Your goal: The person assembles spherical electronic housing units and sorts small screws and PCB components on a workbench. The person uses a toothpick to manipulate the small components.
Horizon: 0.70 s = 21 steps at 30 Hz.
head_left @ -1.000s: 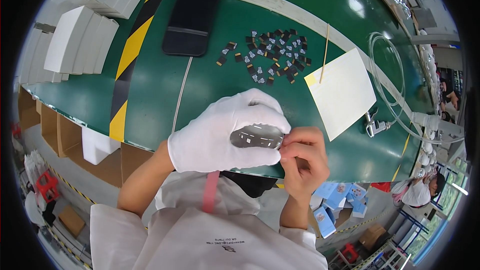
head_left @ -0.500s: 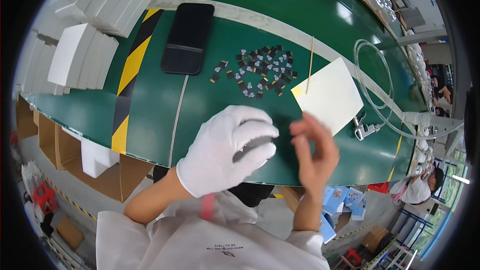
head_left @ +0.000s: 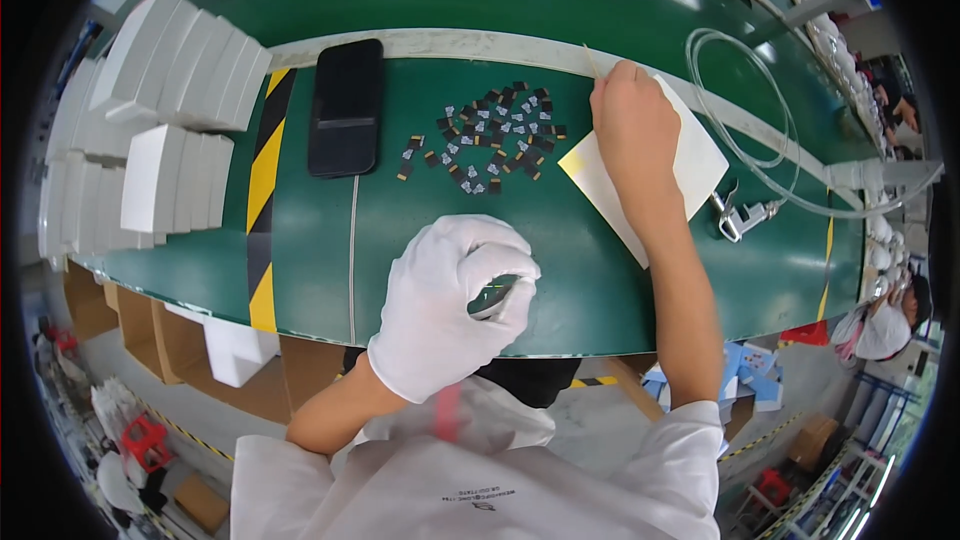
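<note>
Gripping a small grey part [head_left: 497, 298], gloved left hand [head_left: 450, 315], bare right hand [head_left: 632, 120] pinching a thin stick [head_left: 592, 62].

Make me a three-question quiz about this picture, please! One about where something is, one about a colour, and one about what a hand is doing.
1. Where does the black phone lie?
A. Left of the pile of small dark parts
B. On the white sheet
C. Under the clear tube

2. What colour is the table top?
A. Red
B. Green
C. Blue

3. What is the left hand doing?
A. Lying flat on the table
B. Holding a small grey piece
C. Touching the phone

Answers:
1. A: the phone lies beside the striped tape, left of the parts.
2. B: the surface is green all over.
3. B: the gloved fingers curl round the piece, while the bare right hand reaches over the sheet holding a thin stick.
</note>
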Each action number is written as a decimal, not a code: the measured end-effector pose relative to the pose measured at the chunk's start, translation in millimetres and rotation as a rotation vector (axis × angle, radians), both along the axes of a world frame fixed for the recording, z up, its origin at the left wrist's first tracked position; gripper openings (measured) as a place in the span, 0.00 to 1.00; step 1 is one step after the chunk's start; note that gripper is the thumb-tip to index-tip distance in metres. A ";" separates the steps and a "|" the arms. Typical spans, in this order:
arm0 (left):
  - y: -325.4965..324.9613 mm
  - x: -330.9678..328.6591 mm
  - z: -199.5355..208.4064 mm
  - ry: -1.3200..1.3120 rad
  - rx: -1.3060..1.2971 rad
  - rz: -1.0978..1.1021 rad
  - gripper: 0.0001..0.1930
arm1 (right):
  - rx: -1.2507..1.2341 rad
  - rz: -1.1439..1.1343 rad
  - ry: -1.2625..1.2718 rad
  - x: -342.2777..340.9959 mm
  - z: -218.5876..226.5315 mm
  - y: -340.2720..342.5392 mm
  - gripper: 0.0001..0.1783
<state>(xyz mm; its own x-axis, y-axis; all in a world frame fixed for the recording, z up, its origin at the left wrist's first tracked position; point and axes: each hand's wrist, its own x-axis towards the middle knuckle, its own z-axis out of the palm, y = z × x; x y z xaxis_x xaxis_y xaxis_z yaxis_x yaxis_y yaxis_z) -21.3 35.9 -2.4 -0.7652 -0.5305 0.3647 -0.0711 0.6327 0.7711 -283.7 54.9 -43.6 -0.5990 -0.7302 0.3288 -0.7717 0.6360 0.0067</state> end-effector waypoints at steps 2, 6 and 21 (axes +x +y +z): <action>-2.6 -0.4 2.1 -0.010 0.036 -0.032 0.12 | -0.194 0.196 -0.180 -6.2 2.2 10.0 0.08; -2.9 -0.6 2.6 -0.009 0.103 -0.036 0.13 | -0.519 0.320 -0.770 5.8 39.5 35.6 0.06; -0.8 0.9 15.6 -0.145 0.132 -0.007 0.15 | -0.451 0.264 -0.792 113.0 48.6 125.2 0.13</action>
<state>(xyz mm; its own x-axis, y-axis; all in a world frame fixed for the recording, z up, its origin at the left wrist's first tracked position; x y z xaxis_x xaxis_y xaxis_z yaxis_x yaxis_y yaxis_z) -20.3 35.0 13.3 -0.8088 -0.5606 0.1775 -0.1836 0.5275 0.8295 -170.7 180.2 4.9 -0.6025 -0.7771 0.1821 -0.5660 0.2551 -0.7839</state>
